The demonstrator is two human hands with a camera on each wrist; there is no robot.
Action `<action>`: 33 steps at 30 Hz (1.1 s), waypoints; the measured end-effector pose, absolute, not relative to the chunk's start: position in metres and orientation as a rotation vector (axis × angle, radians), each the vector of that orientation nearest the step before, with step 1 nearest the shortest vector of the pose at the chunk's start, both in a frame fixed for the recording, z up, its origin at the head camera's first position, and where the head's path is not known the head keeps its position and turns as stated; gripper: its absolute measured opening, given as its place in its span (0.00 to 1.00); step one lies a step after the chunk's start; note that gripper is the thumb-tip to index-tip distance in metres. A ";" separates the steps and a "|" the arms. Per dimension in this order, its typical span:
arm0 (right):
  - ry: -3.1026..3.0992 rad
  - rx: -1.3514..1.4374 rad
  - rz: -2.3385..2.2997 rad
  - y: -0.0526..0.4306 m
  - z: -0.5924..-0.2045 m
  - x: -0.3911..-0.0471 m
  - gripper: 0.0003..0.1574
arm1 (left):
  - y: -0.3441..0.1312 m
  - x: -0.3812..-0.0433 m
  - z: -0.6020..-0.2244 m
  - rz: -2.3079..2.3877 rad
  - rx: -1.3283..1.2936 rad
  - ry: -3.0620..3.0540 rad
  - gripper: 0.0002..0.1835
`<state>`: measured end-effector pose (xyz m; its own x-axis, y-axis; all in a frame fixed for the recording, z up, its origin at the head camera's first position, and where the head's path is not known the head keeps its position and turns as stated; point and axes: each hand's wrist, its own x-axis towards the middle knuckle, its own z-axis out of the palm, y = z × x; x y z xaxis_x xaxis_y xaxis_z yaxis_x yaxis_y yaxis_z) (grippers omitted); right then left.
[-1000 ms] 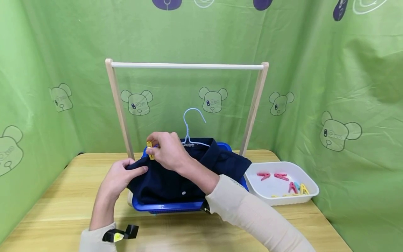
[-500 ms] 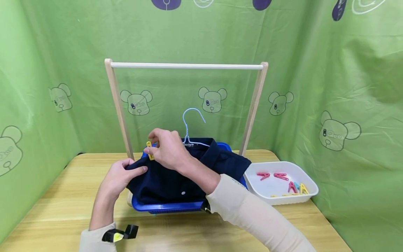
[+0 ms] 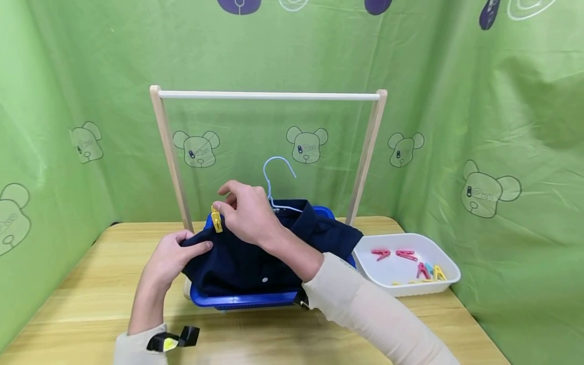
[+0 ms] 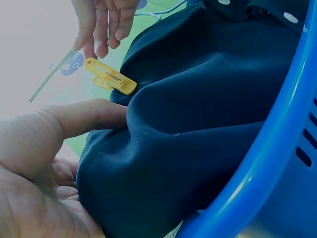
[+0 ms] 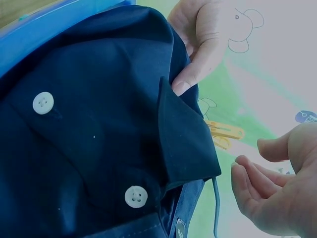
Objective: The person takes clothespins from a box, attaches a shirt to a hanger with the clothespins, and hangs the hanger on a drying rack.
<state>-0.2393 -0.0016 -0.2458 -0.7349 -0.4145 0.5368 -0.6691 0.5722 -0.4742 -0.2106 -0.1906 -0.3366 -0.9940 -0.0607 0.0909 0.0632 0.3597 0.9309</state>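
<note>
A dark navy shirt [image 3: 242, 266] with white buttons lies over a blue basket [image 3: 246, 300], a pale blue wire hanger [image 3: 266, 177] standing up from its collar. My left hand [image 3: 171, 256] pinches the shirt's shoulder at the left, thumb on top of the cloth. Close by, a yellow clothespin [image 4: 113, 78] is clipped on the shirt's edge. My right hand [image 3: 251, 213] is beside this clothespin with its fingers loosely bent. In the right wrist view, a gap shows between the right fingertips [image 5: 237, 168] and the clothespin.
Behind the basket stands a wooden rack with a white crossbar [image 3: 269, 95]. A white tray [image 3: 378, 284] at the right holds red, yellow and blue clothespins. Green curtains [image 3: 524, 101] surround the wooden table [image 3: 91, 299].
My right fingers have let go of the yellow clothespin and drawn slightly up and right. The clothespin stays on the shirt. My left hand keeps its grip on the cloth.
</note>
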 end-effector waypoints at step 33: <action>-2.391 0.822 0.992 0.026 -0.248 -0.241 0.11 | -0.191 -0.210 -0.336 -1.727 0.006 -2.488 0.19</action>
